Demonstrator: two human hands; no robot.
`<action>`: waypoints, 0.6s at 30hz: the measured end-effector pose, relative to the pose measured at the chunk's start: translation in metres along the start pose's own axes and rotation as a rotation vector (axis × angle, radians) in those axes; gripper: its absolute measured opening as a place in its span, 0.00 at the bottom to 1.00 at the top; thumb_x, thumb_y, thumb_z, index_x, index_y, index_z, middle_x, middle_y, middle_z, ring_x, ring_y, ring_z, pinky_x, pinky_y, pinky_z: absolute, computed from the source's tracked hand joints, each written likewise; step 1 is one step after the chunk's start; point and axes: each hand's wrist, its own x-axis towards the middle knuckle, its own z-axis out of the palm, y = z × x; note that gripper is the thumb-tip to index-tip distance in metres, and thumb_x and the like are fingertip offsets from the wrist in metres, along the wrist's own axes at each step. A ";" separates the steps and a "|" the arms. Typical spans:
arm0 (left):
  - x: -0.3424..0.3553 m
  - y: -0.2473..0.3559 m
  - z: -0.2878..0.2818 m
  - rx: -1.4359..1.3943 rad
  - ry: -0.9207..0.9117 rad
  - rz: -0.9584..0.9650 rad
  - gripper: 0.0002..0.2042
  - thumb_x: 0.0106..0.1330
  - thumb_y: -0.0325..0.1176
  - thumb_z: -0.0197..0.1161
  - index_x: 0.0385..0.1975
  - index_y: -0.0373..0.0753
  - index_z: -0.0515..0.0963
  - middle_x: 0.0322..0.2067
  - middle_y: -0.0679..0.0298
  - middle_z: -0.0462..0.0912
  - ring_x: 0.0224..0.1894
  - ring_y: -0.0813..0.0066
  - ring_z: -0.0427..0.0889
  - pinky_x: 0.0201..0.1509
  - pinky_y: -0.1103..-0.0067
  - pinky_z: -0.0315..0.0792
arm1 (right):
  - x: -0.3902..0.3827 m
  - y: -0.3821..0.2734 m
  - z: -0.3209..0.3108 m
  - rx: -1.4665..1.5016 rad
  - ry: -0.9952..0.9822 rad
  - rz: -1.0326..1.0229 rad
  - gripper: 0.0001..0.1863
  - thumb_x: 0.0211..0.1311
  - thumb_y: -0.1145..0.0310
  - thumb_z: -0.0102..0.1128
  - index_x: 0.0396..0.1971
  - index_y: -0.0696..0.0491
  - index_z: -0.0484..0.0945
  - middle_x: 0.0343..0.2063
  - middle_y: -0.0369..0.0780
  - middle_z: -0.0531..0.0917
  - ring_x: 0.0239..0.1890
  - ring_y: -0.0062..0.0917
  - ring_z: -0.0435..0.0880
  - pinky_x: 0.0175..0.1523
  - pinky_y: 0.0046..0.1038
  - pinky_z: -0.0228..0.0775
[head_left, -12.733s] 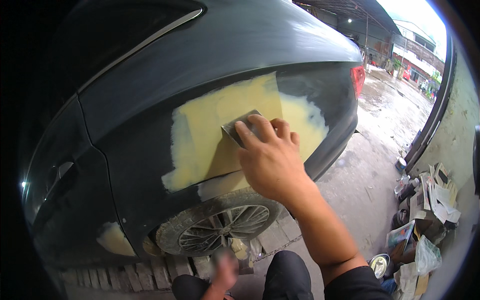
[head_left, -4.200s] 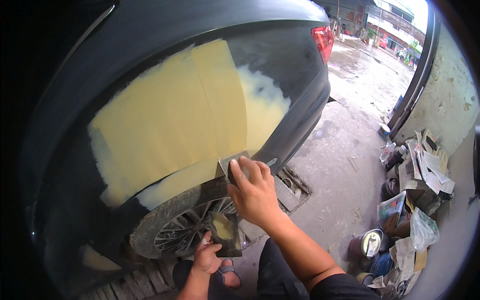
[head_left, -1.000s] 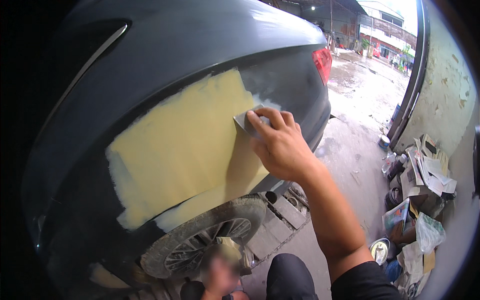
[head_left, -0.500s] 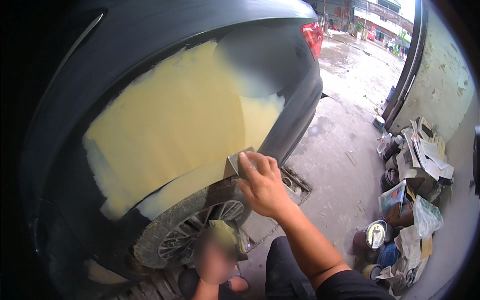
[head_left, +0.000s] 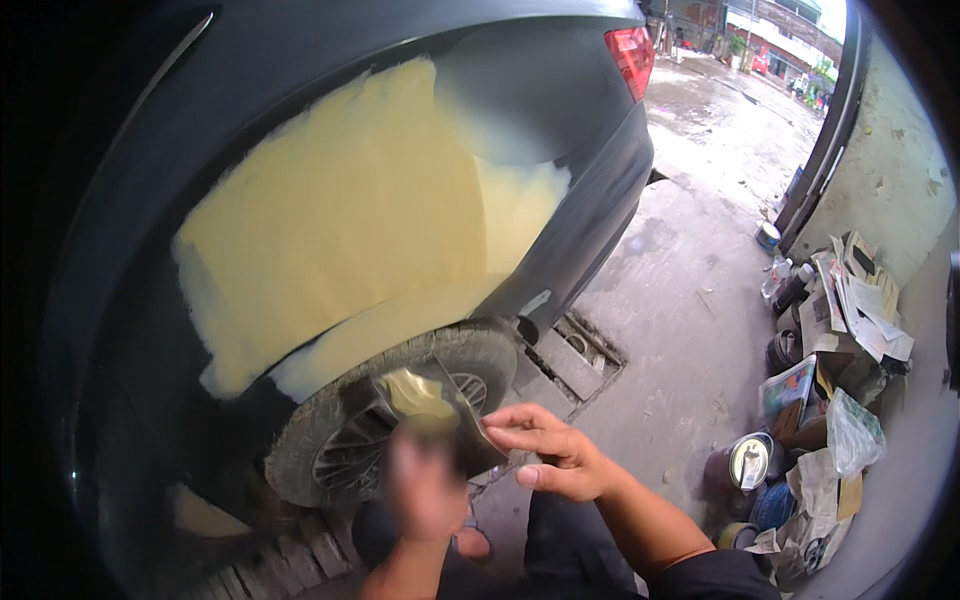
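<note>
My left hand (head_left: 425, 495), smeared by a blur, holds up a dark flat putty board (head_left: 474, 452) in front of the wheel. A lump of yellow putty (head_left: 414, 392) lies on it. My right hand (head_left: 555, 455) pinches a thin flat putty spreader (head_left: 476, 412) against the board's right side, fingers outstretched along its edge. Beyond both hands is a dark grey car's rear side panel (head_left: 590, 215), coated with a broad patch of smoothed yellow putty (head_left: 350, 220) above the wheel arch. A round blur hides part of the panel at the upper right.
Below the patch sits the dusty rear tyre (head_left: 290, 450). A red tail light (head_left: 630, 62) marks the car's corner. Along the right wall lie a paint can (head_left: 742, 465), newspapers (head_left: 865, 315), bottles and a clear plastic bag (head_left: 855, 435). A drain channel (head_left: 585, 360) cuts the concrete floor.
My right hand has come down from the panel's lower edge to the putty board with the spreader. My left hand has raised the board slightly, and the view has shifted a little.
</note>
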 end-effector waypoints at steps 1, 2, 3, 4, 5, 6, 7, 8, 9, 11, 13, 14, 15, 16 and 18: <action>-0.001 -0.001 -0.008 -0.165 -0.027 -0.107 0.18 0.57 0.25 0.62 0.50 0.36 0.77 0.47 0.54 0.79 0.50 0.55 0.78 0.58 0.67 0.73 | -0.007 0.005 -0.007 -0.160 0.016 0.035 0.25 0.66 0.69 0.64 0.63 0.54 0.77 0.62 0.46 0.72 0.67 0.38 0.69 0.70 0.36 0.60; 0.000 -0.001 -0.012 -0.252 -0.035 -0.155 0.16 0.61 0.26 0.60 0.50 0.37 0.76 0.46 0.57 0.78 0.49 0.59 0.78 0.58 0.69 0.72 | -0.013 0.007 -0.015 -0.323 0.022 0.070 0.25 0.66 0.69 0.64 0.63 0.54 0.77 0.61 0.47 0.72 0.66 0.39 0.70 0.69 0.36 0.62; 0.001 0.002 -0.016 -0.255 -0.040 -0.150 0.15 0.65 0.27 0.58 0.51 0.37 0.74 0.45 0.60 0.78 0.49 0.63 0.77 0.59 0.71 0.71 | -0.018 0.006 -0.018 -0.564 0.025 0.119 0.25 0.64 0.69 0.65 0.62 0.54 0.78 0.61 0.48 0.73 0.64 0.42 0.71 0.67 0.37 0.65; 0.002 0.004 -0.013 -0.203 -0.024 -0.099 0.16 0.61 0.25 0.60 0.50 0.35 0.75 0.45 0.57 0.78 0.48 0.60 0.78 0.60 0.70 0.71 | -0.016 0.003 -0.019 -0.592 0.075 0.104 0.26 0.62 0.70 0.67 0.61 0.53 0.79 0.60 0.48 0.73 0.63 0.43 0.72 0.66 0.39 0.65; 0.002 0.007 -0.012 -0.147 -0.005 -0.051 0.16 0.58 0.23 0.62 0.48 0.34 0.76 0.45 0.54 0.79 0.48 0.56 0.79 0.60 0.68 0.72 | -0.013 -0.002 -0.018 -0.638 0.133 0.053 0.26 0.61 0.70 0.68 0.61 0.53 0.79 0.60 0.48 0.74 0.63 0.43 0.72 0.66 0.39 0.66; 0.001 0.006 -0.006 -0.044 0.015 0.035 0.15 0.62 0.25 0.60 0.49 0.34 0.75 0.45 0.55 0.79 0.47 0.60 0.78 0.59 0.69 0.72 | -0.009 -0.009 -0.018 -0.683 0.192 0.002 0.26 0.60 0.70 0.69 0.60 0.53 0.79 0.59 0.48 0.74 0.62 0.43 0.72 0.66 0.40 0.66; 0.000 0.006 -0.005 0.058 -0.003 0.079 0.14 0.64 0.27 0.59 0.50 0.34 0.73 0.45 0.56 0.79 0.47 0.62 0.78 0.58 0.70 0.72 | -0.003 -0.017 -0.017 -0.769 0.229 -0.055 0.27 0.56 0.70 0.71 0.58 0.52 0.80 0.58 0.46 0.75 0.61 0.44 0.73 0.65 0.40 0.66; -0.001 0.007 -0.004 0.160 -0.011 0.128 0.14 0.67 0.29 0.58 0.50 0.33 0.72 0.45 0.57 0.79 0.46 0.65 0.78 0.57 0.71 0.72 | 0.005 -0.027 -0.013 -0.863 0.206 -0.081 0.27 0.55 0.69 0.72 0.57 0.51 0.81 0.58 0.46 0.76 0.61 0.45 0.73 0.64 0.41 0.66; 0.001 0.011 -0.009 0.261 -0.049 0.137 0.14 0.69 0.30 0.57 0.51 0.33 0.71 0.45 0.58 0.79 0.46 0.66 0.78 0.56 0.72 0.72 | 0.011 -0.038 -0.008 -0.958 0.184 -0.107 0.27 0.54 0.69 0.72 0.56 0.50 0.81 0.57 0.45 0.76 0.61 0.45 0.73 0.64 0.41 0.67; 0.002 0.014 -0.008 0.333 -0.088 0.135 0.14 0.70 0.33 0.56 0.51 0.33 0.71 0.45 0.58 0.79 0.46 0.67 0.78 0.55 0.73 0.72 | 0.018 -0.041 0.001 -1.131 0.163 -0.144 0.26 0.52 0.67 0.73 0.54 0.46 0.82 0.56 0.41 0.77 0.60 0.45 0.73 0.60 0.42 0.68; 0.002 0.017 -0.003 0.285 -0.088 0.122 0.15 0.70 0.33 0.57 0.51 0.32 0.71 0.44 0.58 0.79 0.46 0.66 0.78 0.54 0.72 0.71 | 0.016 -0.035 0.009 -1.211 0.092 -0.134 0.26 0.52 0.67 0.72 0.54 0.45 0.81 0.56 0.40 0.77 0.61 0.44 0.73 0.56 0.44 0.67; 0.004 0.017 -0.004 0.287 -0.069 0.125 0.15 0.70 0.34 0.57 0.51 0.32 0.71 0.44 0.57 0.79 0.46 0.66 0.78 0.54 0.72 0.71 | 0.015 -0.034 0.010 -1.235 0.051 -0.131 0.26 0.51 0.67 0.71 0.54 0.45 0.81 0.56 0.40 0.77 0.61 0.44 0.72 0.55 0.44 0.67; 0.004 0.016 -0.009 0.288 -0.052 0.127 0.16 0.70 0.35 0.57 0.51 0.31 0.72 0.44 0.57 0.79 0.46 0.65 0.78 0.54 0.72 0.71 | 0.011 -0.030 0.009 -1.230 0.040 -0.120 0.27 0.51 0.68 0.71 0.55 0.45 0.80 0.56 0.40 0.77 0.61 0.45 0.72 0.56 0.46 0.67; 0.005 0.015 -0.011 0.230 -0.032 0.171 0.16 0.71 0.36 0.56 0.51 0.31 0.72 0.44 0.56 0.79 0.47 0.63 0.78 0.54 0.71 0.72 | 0.015 -0.027 0.002 -1.220 0.054 -0.110 0.27 0.51 0.68 0.71 0.55 0.46 0.80 0.56 0.40 0.77 0.61 0.45 0.72 0.57 0.46 0.67; 0.008 0.017 -0.020 0.407 -0.038 0.297 0.16 0.72 0.37 0.55 0.51 0.30 0.73 0.44 0.54 0.80 0.47 0.61 0.79 0.54 0.70 0.72 | 0.023 -0.021 -0.015 -1.203 0.096 -0.077 0.26 0.52 0.67 0.71 0.55 0.46 0.80 0.56 0.41 0.77 0.61 0.46 0.72 0.57 0.47 0.67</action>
